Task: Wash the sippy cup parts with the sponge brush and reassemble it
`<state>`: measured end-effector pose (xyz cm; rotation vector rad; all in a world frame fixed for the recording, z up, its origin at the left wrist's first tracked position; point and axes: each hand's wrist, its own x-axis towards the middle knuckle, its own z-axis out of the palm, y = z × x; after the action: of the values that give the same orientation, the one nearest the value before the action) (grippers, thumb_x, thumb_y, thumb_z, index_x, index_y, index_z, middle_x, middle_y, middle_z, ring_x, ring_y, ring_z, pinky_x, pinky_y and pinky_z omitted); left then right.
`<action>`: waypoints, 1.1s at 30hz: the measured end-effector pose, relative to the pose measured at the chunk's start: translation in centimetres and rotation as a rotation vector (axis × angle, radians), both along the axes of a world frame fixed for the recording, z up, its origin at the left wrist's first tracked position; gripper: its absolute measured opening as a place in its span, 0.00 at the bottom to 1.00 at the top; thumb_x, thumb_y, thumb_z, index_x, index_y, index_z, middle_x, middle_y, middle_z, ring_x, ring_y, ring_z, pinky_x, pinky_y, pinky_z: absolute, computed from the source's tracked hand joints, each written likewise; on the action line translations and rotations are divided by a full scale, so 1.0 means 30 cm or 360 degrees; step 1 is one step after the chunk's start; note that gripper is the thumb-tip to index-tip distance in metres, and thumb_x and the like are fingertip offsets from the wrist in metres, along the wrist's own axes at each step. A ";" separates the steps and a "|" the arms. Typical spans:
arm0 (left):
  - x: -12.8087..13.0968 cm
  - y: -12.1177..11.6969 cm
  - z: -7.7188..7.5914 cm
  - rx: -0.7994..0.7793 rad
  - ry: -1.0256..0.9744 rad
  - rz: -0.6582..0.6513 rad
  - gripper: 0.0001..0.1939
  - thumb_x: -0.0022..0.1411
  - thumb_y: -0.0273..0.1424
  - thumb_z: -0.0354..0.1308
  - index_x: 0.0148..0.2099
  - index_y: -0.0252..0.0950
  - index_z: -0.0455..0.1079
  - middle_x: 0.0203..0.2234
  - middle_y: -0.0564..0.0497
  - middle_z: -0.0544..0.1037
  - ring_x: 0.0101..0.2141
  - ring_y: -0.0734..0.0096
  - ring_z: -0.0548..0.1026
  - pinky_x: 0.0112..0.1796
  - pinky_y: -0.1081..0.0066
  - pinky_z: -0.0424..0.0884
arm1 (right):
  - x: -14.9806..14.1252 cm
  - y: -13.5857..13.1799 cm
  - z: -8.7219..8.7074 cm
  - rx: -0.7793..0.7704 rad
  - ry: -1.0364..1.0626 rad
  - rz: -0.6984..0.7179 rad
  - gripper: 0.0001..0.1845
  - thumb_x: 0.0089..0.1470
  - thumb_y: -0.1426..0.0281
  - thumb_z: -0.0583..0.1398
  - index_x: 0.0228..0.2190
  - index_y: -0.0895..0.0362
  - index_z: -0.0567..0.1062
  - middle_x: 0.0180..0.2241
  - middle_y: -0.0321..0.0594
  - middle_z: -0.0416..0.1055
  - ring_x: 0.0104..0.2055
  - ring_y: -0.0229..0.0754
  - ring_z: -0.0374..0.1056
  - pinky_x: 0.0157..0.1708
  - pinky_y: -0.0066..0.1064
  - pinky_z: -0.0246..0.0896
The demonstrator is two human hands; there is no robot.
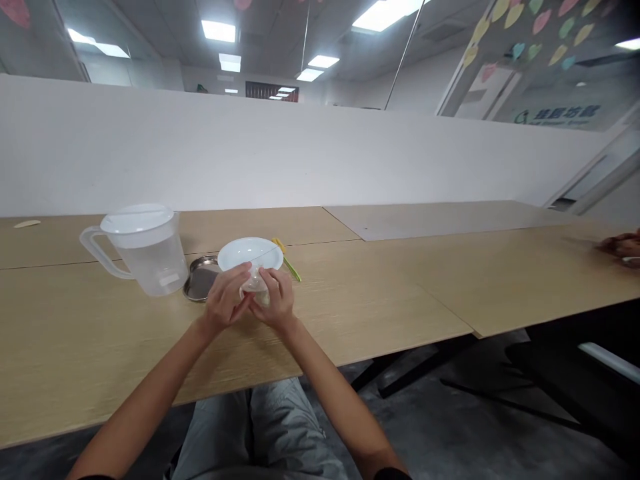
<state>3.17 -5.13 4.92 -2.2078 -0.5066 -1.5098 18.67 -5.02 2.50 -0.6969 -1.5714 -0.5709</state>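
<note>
On my feed, the left hand (226, 301) and right hand (276, 298) grip a clear packet (257, 283) in curled fingers, between the white bowl (245, 251) and the table's (375, 293) near edge. I judge the step is working at the packet, perhaps opening it; the next move likely calls for a firm pinch and gentle pull.

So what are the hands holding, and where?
The left hand and right hand hold something small and clear, maybe a plastic bag, by its two sides.
</note>
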 end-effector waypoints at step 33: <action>0.074 0.084 -0.208 -0.1101 -0.0087 0.0364 0.30 0.63 0.45 0.52 0.62 0.35 0.57 0.51 0.40 0.73 0.50 0.56 0.69 0.52 0.57 0.57 | 0.046 0.088 -0.043 -0.1090 0.0391 0.0612 0.32 0.48 0.63 0.61 0.54 0.57 0.62 0.50 0.48 0.70 0.51 0.47 0.69 0.51 0.40 0.65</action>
<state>5.40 -2.60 -1.33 -2.4676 -1.4230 -1.4085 20.05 -2.39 1.23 -0.8954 -1.6068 0.3522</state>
